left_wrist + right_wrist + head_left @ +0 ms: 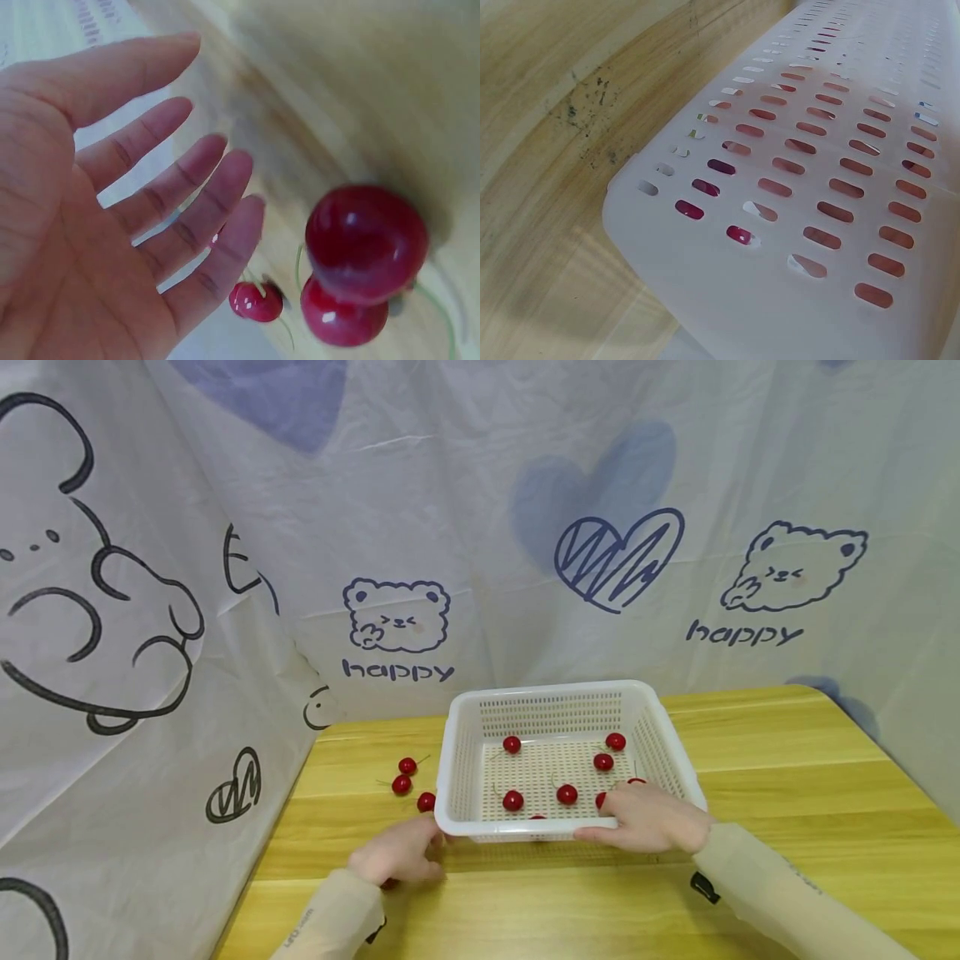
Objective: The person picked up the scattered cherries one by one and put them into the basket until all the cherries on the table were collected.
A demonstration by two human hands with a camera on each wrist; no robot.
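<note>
A white perforated plastic basket [572,832] stands on the table with several red cherries [567,794] inside. My right hand [652,818] holds its front rim near the right corner, fingers inside the wall and thumb along the outside. Through the slots in the right wrist view, the basket wall [705,285] shows skin and red fruit behind it. My left hand [401,852] is by the basket's front left corner, holding nothing. In the left wrist view its fingers [199,225] are spread and nearly straight, beside loose cherries [367,244] on the table.
Several cherries [401,785] with thin stems lie on the wooden table [540,910] left of the basket. Another cherry [389,884] is partly hidden by my left wrist. A printed white curtain [495,610] hangs behind the table and along its left side.
</note>
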